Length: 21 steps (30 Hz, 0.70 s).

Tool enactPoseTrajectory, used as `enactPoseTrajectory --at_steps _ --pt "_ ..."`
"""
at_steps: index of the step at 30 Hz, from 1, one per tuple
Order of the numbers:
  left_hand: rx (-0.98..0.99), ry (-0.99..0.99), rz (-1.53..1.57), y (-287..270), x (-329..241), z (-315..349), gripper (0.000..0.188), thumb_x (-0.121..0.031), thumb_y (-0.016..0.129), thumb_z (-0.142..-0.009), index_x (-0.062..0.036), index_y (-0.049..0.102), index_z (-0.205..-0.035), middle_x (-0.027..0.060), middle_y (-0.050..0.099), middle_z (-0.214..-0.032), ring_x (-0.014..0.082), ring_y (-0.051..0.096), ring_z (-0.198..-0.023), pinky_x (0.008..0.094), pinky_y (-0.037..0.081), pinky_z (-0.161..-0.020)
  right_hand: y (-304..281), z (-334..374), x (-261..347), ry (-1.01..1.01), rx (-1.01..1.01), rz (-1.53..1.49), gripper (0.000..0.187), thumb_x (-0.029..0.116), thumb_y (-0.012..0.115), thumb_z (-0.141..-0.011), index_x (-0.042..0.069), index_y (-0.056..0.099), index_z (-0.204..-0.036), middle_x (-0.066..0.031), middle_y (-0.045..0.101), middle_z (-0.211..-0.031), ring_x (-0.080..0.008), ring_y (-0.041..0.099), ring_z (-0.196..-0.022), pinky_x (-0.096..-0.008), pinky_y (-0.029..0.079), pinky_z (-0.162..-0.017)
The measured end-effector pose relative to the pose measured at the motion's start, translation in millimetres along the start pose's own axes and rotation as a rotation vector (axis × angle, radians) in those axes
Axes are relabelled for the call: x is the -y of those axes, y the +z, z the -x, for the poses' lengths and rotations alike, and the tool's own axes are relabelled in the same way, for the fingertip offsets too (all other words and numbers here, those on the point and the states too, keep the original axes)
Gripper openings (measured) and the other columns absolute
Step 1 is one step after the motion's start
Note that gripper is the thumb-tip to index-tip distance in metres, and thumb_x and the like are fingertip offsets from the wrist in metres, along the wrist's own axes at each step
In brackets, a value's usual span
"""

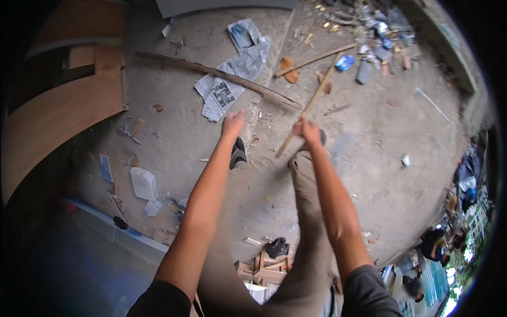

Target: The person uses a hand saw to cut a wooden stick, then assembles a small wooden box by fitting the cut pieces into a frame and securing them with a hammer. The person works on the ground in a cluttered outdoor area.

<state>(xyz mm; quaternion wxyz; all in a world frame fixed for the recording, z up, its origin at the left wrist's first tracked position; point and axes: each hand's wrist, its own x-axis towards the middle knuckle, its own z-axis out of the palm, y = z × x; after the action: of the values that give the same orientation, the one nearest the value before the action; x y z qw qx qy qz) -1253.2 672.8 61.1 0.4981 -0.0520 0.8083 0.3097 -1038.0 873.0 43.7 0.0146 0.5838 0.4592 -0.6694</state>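
Note:
My right hand [308,130] is closed around a thin, light wooden strip [319,94], which slants from near my right foot up to the far right. My left hand [232,124] hovers above the floor with curled fingers and nothing visible in them, just short of a crumpled newspaper sheet [212,105]. Across the newspaper lies a long, dark, weathered wooden stick [248,83]. Its right end comes close to the strip in my right hand; whether they touch I cannot tell.
Another thin strip [317,59] lies beyond, beside brown leaves [289,70]. Litter [383,37] piles up at the far right by a low concrete edge. Wooden furniture [63,108] stands left, a white foam block [143,183] nearer me. Wooden frames [270,268] lie between my legs.

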Motion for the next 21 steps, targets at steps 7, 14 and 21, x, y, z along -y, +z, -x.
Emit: enactPoseTrajectory --at_steps 7,14,21 --pt "-0.122 -0.203 0.546 116.8 -39.0 -146.1 0.075 -0.052 0.068 -0.086 0.0058 0.048 -0.13 0.0219 0.059 -0.121 0.0315 0.06 -0.11 0.0393 0.052 -0.088 34.8 -272.6 49.2 -0.306 -0.46 0.732 0.086 0.069 0.07 -0.073 -0.016 0.065 -0.087 -0.0247 0.069 -0.081 -0.031 0.071 -0.076 -0.0378 0.054 -0.071" --pt "-0.479 -0.016 0.723 149.4 -7.0 -156.6 0.054 -0.021 0.063 -0.088 0.0058 0.043 -0.131 0.0179 0.053 -0.123 0.0254 0.058 -0.102 0.0363 0.051 -0.081 27.0 -275.6 36.5 -0.316 -0.403 0.37 0.051 0.038 0.077 -0.075 -0.011 0.062 -0.08 -0.0201 0.068 -0.077 -0.0282 0.07 -0.072 -0.0372 0.053 -0.07" --pt "-0.515 -0.16 0.899 121.7 29.2 -89.7 0.019 -0.012 0.048 -0.091 -0.007 0.037 -0.106 0.0104 0.051 -0.085 0.0189 0.05 -0.057 0.0342 0.044 -0.049 -26.5 -153.5 -46.8 -0.613 -0.553 0.739 0.053 0.027 0.073 -0.079 -0.004 0.045 -0.113 -0.027 0.058 -0.098 -0.044 0.06 -0.092 -0.0481 0.048 -0.083"
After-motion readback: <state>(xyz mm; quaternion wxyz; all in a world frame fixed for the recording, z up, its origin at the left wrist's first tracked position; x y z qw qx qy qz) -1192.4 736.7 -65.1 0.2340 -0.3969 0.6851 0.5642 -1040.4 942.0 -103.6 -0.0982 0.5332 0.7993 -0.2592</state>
